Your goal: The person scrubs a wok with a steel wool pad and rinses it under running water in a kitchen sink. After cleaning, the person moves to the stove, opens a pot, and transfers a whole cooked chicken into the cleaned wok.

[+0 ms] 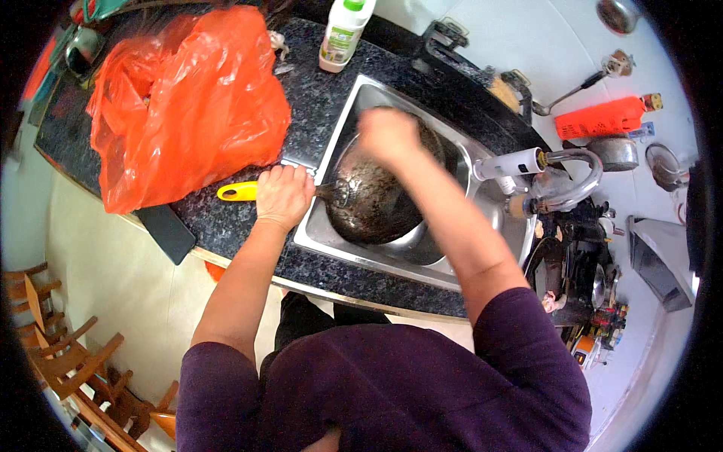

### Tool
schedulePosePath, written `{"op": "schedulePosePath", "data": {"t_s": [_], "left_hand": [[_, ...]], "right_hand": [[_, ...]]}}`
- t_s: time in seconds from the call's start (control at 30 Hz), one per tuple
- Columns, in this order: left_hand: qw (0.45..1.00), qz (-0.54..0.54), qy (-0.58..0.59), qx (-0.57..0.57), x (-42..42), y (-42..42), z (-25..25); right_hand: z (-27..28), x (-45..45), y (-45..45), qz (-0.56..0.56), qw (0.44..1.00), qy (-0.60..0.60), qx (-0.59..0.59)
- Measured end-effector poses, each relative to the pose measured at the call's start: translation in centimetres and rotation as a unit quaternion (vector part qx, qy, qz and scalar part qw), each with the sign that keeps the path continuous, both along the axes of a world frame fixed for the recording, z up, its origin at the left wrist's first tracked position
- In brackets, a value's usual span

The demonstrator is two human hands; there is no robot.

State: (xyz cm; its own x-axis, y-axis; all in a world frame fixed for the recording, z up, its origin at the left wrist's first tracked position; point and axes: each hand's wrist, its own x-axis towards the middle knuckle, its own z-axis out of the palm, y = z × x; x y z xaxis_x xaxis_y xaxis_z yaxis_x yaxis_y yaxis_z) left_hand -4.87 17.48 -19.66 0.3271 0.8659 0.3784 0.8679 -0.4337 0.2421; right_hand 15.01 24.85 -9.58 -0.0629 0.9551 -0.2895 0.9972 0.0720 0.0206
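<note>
A dark, stained pan (373,209) with a yellow-ended handle (237,191) lies in the stainless steel sink (316,240). My left hand (285,192) grips that handle over the sink's left rim. Over the far part of the pan is my right hand (390,135), blurred and with its fingers curled down. Whatever may be under those fingers is hidden. To the right, a white tap head (508,164) on a curved metal spout (587,181) hangs over the sink.
A large orange plastic bag (197,113) covers much of the dark speckled counter (231,217) at left. Near it, a black phone-like slab (166,233) overhangs the counter's front edge. A white bottle with a green cap (344,37) stands behind the sink. Wooden chairs (73,361) are at lower left.
</note>
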Motion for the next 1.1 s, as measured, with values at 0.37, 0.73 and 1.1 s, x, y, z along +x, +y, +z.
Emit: {"op": "schedulePosePath", "data": {"t_s": [0.37, 0.73, 1.1], "left_hand": [[1.0, 0.007, 0.026, -0.008, 0.3, -0.1, 0.8], [0.999, 0.009, 0.036, 0.0, 0.8, -0.1, 0.8], [0.995, 0.014, 0.097, 0.009, 0.9, 0.3, 0.6]], "right_hand": [[-5.0, 11.1, 5.7, -0.189, 0.95, 0.234, 0.088], [-3.4, 10.0, 4.5, -0.177, 0.962, 0.193, 0.08], [-2.5, 11.6, 1.0, -0.245, 0.923, 0.259, 0.141]]}}
